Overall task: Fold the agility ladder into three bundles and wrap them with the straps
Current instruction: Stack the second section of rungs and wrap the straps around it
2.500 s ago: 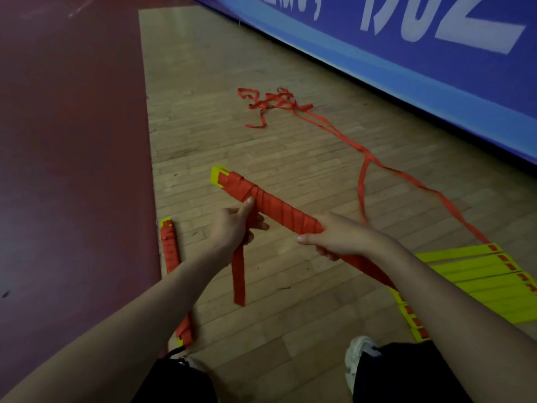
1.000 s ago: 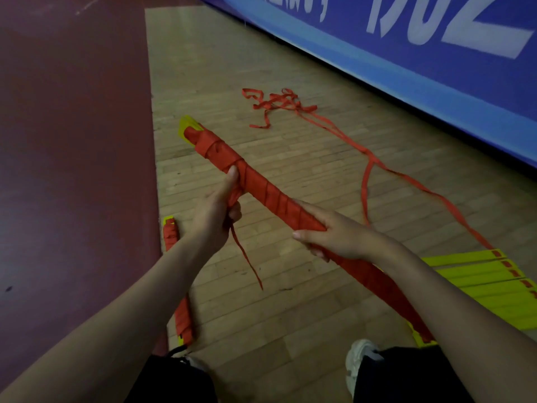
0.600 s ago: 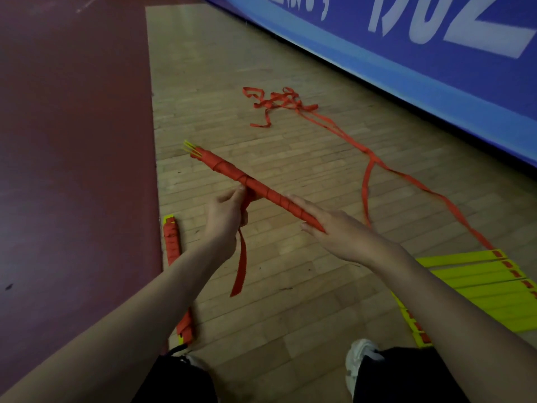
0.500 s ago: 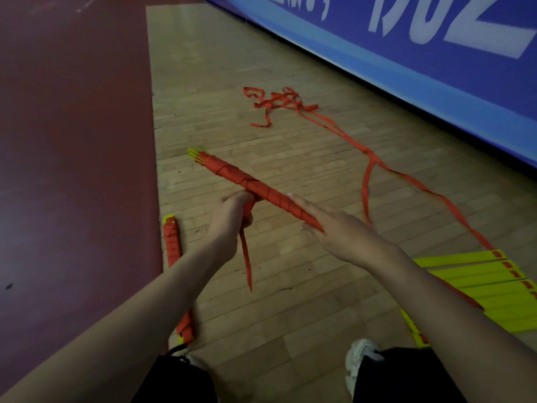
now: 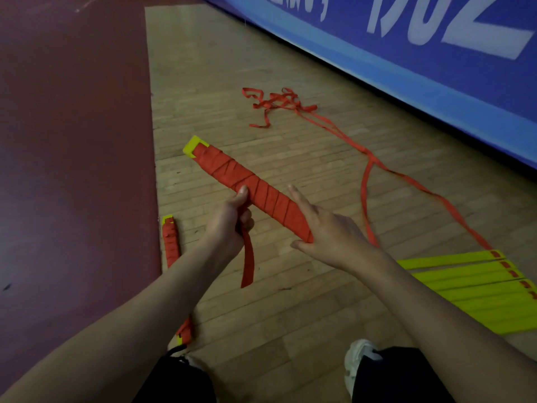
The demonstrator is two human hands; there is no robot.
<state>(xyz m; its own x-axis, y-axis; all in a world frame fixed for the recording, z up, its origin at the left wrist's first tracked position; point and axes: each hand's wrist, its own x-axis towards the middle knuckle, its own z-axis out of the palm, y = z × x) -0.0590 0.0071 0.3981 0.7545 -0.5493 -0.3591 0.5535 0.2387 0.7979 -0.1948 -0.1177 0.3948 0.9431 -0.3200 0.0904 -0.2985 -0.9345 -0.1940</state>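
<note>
Red strap point(image 5: 248, 266), limp and probably slippery, is being clamped against the seemingly stiff, light bundle point(image 5: 261, 193), above the floor point(image 5: 290, 315), by the left hand's point(image 5: 229, 225) curled fingers; the bundle is being steadied by the right hand's point(image 5: 328, 228) straight fingers.

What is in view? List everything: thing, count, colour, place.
wood floor: one, tan, centre
dark red floor: one, left
held bundle: one, red wrap, yellow tip, centre, off the floor
strap end: one, red, hanging below the held bundle
floor bundle: one, red and yellow, left edge of wood floor
loose rungs: one group, yellow, right
loose straps: one tangle, red, far, trailing to the loose rungs
banner: one, blue, white lettering, top right
shoe: one, white, bottom
left hand: grips held bundle
right hand: fingers straight, rests on held bundle
</note>
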